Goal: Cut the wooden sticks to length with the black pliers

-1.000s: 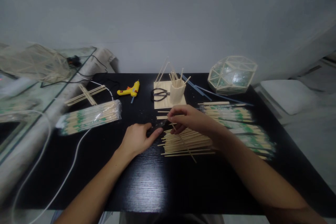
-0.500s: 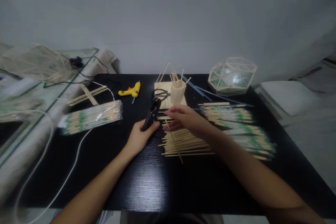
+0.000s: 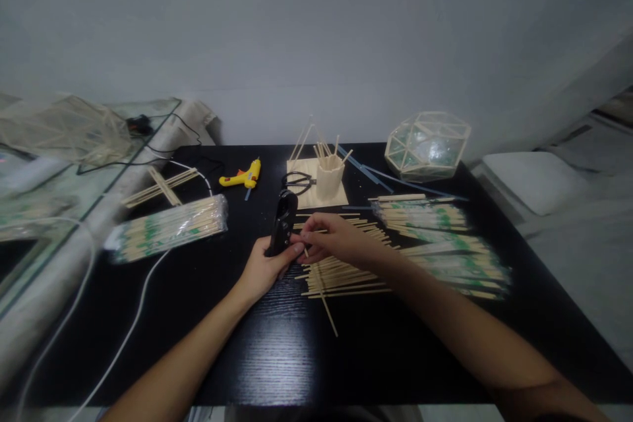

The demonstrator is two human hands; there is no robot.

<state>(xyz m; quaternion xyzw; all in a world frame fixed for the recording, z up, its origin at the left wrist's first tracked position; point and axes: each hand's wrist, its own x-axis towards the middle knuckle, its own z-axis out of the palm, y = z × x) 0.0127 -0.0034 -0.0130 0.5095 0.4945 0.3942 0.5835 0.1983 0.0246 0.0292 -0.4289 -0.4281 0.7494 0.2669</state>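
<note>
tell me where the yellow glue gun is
In the head view, the yellow glue gun lies left of centre on the black table, beyond the leftmost bag of sticks and left of the wooden board.

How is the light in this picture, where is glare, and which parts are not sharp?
Head view: dim, greyish light; glare on the black table, at its front, and on the right-hand faceted frame. Head view: the dark tool in the left hand shows little detail; the stick packets at right look smeared, the glue gun clearer.
</note>
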